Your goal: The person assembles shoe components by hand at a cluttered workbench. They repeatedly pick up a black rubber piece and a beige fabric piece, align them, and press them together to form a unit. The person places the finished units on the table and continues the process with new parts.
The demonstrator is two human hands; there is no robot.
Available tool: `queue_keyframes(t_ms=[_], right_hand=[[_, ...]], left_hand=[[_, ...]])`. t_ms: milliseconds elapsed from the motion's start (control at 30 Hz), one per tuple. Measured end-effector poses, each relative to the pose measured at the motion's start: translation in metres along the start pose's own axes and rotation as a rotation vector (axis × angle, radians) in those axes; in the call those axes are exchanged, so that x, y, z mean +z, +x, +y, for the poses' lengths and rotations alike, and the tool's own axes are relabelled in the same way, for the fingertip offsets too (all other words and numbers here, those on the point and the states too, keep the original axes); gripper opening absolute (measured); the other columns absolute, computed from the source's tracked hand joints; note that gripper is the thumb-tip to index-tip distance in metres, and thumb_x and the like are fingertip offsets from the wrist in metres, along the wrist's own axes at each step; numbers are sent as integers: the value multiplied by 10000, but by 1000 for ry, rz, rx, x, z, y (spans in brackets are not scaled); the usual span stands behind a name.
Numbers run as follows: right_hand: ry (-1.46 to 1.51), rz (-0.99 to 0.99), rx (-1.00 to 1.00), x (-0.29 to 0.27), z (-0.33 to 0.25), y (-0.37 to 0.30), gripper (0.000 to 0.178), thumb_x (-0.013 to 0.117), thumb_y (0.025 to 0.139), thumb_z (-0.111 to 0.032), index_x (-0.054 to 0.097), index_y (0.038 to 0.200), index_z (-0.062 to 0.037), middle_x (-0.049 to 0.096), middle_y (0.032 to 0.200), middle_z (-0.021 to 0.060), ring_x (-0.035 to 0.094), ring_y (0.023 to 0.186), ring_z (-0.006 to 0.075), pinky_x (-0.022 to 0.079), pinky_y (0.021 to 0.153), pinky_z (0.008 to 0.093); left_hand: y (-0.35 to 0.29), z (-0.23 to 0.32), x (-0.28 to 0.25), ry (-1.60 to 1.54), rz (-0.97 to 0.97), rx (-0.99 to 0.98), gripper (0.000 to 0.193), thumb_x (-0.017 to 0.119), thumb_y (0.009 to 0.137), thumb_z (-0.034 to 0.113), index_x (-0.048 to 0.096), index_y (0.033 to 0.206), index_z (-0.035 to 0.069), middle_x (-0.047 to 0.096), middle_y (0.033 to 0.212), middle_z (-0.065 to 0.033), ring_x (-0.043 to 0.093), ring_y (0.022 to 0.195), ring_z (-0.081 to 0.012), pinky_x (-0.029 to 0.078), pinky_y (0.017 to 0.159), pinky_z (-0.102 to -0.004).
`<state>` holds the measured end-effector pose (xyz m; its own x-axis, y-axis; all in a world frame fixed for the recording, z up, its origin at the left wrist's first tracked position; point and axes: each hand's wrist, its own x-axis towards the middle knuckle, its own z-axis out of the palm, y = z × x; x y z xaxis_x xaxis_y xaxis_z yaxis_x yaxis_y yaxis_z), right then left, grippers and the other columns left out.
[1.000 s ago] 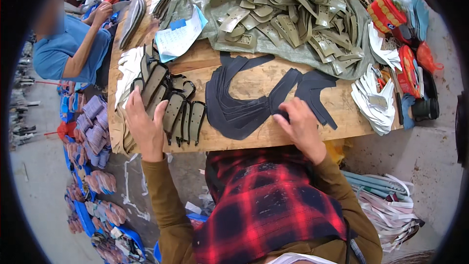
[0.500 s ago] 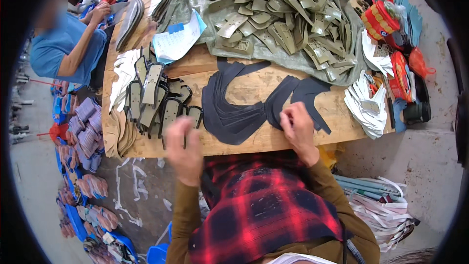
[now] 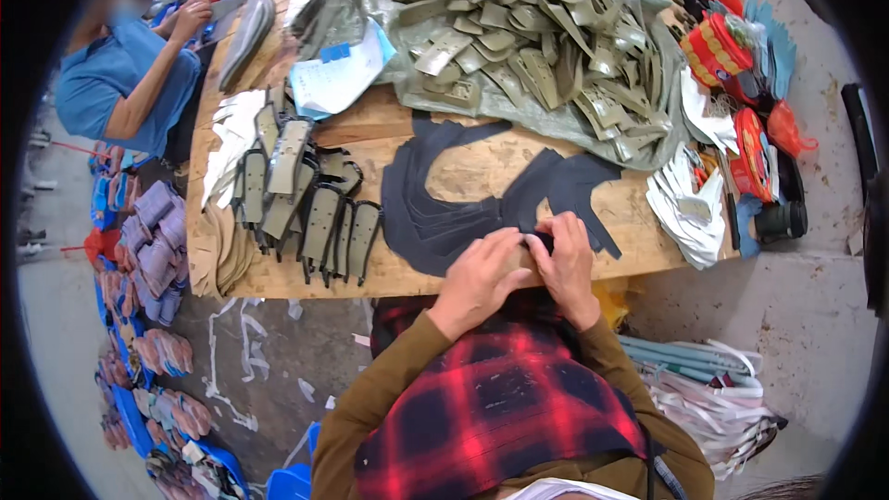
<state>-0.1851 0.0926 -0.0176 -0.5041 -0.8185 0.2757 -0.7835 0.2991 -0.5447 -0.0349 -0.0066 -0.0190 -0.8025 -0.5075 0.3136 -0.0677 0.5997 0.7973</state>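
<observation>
At the near table edge, my two hands meet over the right end of the dark grey curved fabric pieces (image 3: 421,222). My right hand (image 3: 569,268) has its fingers bent and closed on the edge of a dark fabric piece. From the left, my left hand (image 3: 477,282) reaches in with curled fingers, its tips touching near the right thumb; what they pinch is mostly hidden. Another dark cut piece (image 3: 579,185) lies just beyond my right hand. To the left sit several olive curved plates with black edging (image 3: 319,227), piled and overlapping.
A big heap of olive plates (image 3: 519,28) lies on a green plastic sheet (image 3: 407,83) at the back. White pieces (image 3: 690,208) are stacked at right, tan pieces (image 3: 218,250) at left, beside a paper sheet (image 3: 338,79). A co-worker in blue (image 3: 130,93) sits far left.
My left hand has moved right, from in front of the black-edged plates to my right hand. An olive plate now shows its face at that pile's right end. My right hand stays near its place.
</observation>
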Motion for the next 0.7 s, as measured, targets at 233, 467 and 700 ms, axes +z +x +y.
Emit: queue_keyframes(t_ms=[233,467,700], right_hand=[[84,57,95,4,-2,0,156,698,806,-79,569,883,-36,535,846,124,538,827,319,425,743,423],[5,-27,65,3,0,4,149,686,820,-63,568,899,-20,535,861,134,540,841,328,422,763,424],[124,100,-92,-20,-16,17,112,619,859,-23,613,970,-37,632,936,132,580,845,319,449,739,395]], left_hand=[[-2,-11,11,24,-21,-59,459,726,839,218,545,1207,13,597,1196,-160,584,1044,-351,494,880,-406],[-4,-11,10,42,-4,-74,439,692,874,272,562,1214,26,604,1175,-146,590,1019,-326,496,870,-391],[1,-7,0,-669,-37,-396,417,621,956,281,568,1261,1,643,1126,-88,623,997,-206,520,835,-347]])
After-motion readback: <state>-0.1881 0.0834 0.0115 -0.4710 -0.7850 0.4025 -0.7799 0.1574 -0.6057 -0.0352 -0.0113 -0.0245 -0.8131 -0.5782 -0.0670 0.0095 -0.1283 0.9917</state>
